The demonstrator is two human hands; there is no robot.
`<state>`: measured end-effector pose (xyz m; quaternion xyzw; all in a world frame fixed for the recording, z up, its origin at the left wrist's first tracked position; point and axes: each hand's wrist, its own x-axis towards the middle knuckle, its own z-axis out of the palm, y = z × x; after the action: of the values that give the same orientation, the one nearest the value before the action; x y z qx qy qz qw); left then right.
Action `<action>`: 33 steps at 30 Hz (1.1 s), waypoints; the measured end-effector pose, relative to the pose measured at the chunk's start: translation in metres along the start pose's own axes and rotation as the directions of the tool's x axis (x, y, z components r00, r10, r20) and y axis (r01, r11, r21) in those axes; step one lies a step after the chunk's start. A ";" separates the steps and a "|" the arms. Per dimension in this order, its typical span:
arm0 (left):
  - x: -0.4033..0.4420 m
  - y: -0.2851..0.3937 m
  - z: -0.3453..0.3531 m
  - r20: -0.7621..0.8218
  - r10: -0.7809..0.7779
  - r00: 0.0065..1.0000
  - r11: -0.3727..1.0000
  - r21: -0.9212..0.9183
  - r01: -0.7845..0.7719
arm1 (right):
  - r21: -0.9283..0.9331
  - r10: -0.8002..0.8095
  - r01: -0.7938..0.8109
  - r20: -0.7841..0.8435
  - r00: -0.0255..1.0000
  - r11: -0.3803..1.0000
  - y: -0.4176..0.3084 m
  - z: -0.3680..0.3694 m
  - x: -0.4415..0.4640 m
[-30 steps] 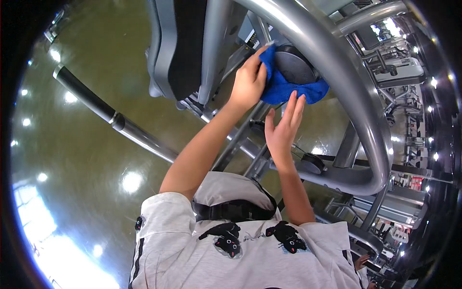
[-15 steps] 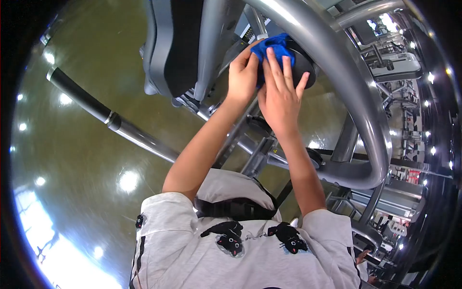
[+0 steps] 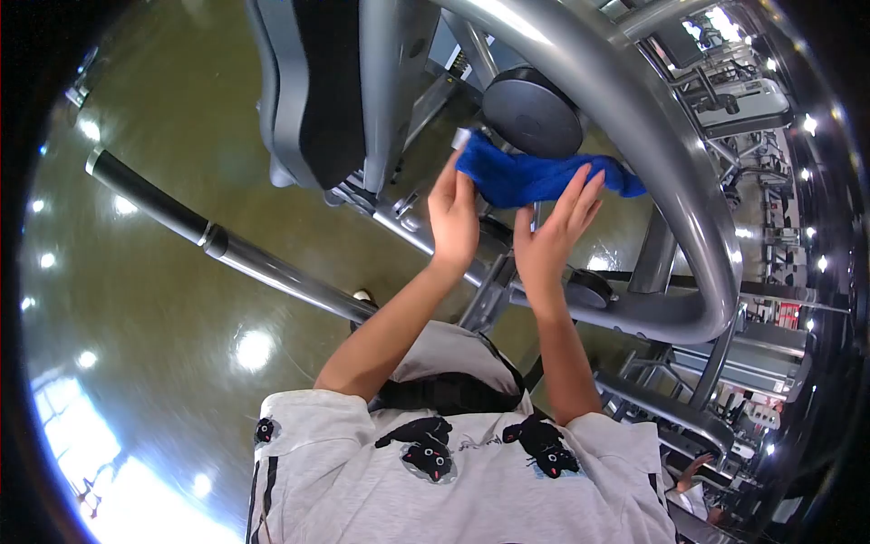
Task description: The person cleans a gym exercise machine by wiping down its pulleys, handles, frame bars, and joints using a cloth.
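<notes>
A bright blue cloth (image 3: 521, 177) is stretched sideways in front of me, with a white tag at its upper left corner. My left hand (image 3: 453, 222) pinches the cloth's left end, its fingertips partly hidden. Against the lower right part of the cloth, my right hand (image 3: 557, 236) has its fingers stretched out and its thumb apart. Just beyond the cloth is a round dark pad (image 3: 532, 111) on an exercise machine, its lower edge close to the fabric.
A thick curved grey frame tube (image 3: 634, 136) arches on the right. A padded backrest (image 3: 331, 100) stands at upper left, and a handle bar (image 3: 149, 195) reaches across the left. More gym machines (image 3: 743, 109) and another person's arm (image 3: 693, 471) show at right.
Both hands have drawn back toward me from the round pad. The cloth, bunched on the pad before, is now off it and spread wider between my hands.
</notes>
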<state>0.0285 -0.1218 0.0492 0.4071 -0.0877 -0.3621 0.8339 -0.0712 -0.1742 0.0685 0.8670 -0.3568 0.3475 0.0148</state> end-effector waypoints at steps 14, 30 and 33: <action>0.005 -0.020 0.003 0.398 0.263 0.879 0.786 0.440 -0.434 | 0.036 -0.193 0.191 0.292 0.937 0.981 0.015 0.031 -0.008; 0.040 0.040 0.040 0.464 0.556 0.690 0.536 0.434 -0.724 | 0.304 0.043 -0.013 -0.091 0.995 0.953 -0.010 -0.020 0.004; 0.051 0.029 0.043 0.529 0.595 0.604 0.296 0.555 -0.777 | 0.320 -0.011 0.026 -0.051 0.999 0.947 -0.014 -0.016 0.007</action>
<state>0.0621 -0.1707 0.0914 0.5869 -0.4860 0.0608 0.6447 -0.0689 -0.1634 0.0880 0.8526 -0.2871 0.4214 -0.1143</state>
